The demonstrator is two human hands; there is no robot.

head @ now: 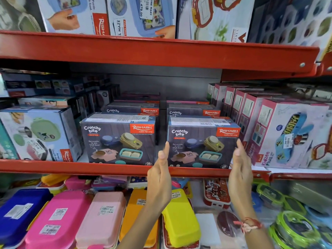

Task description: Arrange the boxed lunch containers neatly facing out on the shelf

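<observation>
Crunchy Bite box (201, 142) sits between both open hands, left hand (159, 177) and right hand (239, 169); grip wide, holding nothing — best squared flush with the red shelf edge (107, 168).

shelving: red metal shelf edges (161, 49) | back panel (161, 83): grey | light: bright, even

light: bright, even | shadow: deep under upper shelf (161, 49) | edges: wide-angle bend, soft blur | centre: sharp
</observation>
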